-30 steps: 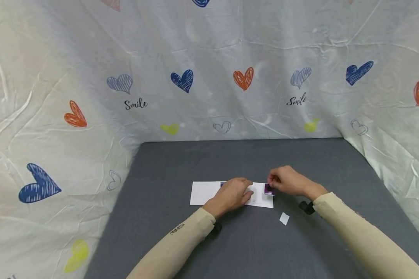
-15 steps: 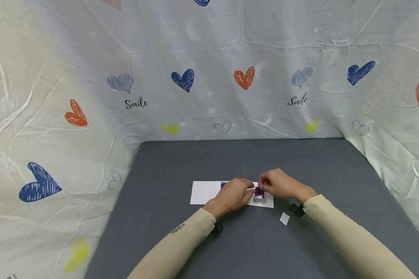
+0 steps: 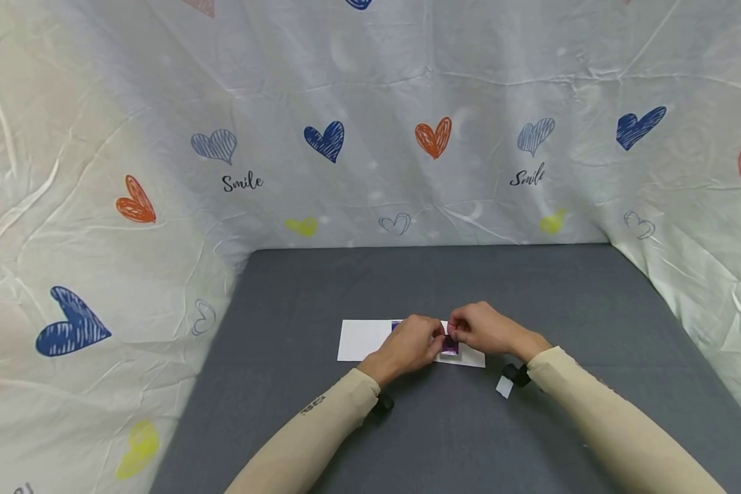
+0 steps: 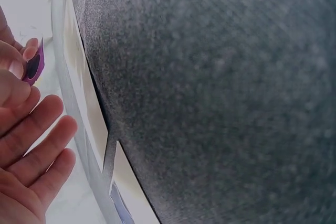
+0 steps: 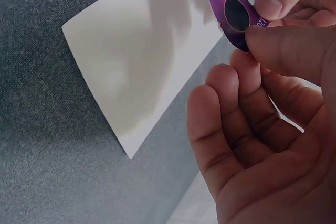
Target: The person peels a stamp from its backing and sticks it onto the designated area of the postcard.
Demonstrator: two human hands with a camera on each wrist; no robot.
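A small purple stamp (image 5: 230, 3) with scalloped edges and a black oval is held above a white card (image 5: 126, 72). My right hand (image 3: 488, 329) pinches its edge between thumb and index finger, the other fingers loosely bent. Thumb and finger of my left hand (image 3: 409, 346) meet the stamp's same edge and appear to pinch it too. In the left wrist view, a gap shows between the white card and a second white card (image 3: 359, 339). A purple-blue patch (image 3: 395, 324) on the second card shows beside the left hand, which hides the rest.
A small white paper scrap (image 3: 504, 386) lies near the right wrist, on the dark grey table (image 3: 407, 288). A white curtain (image 3: 370, 89) printed with hearts hangs behind and at the sides.
The right hand has brought the stamp leftward, from the card's right end to the left hand's fingertips. The left hand has stayed in nearly the same place.
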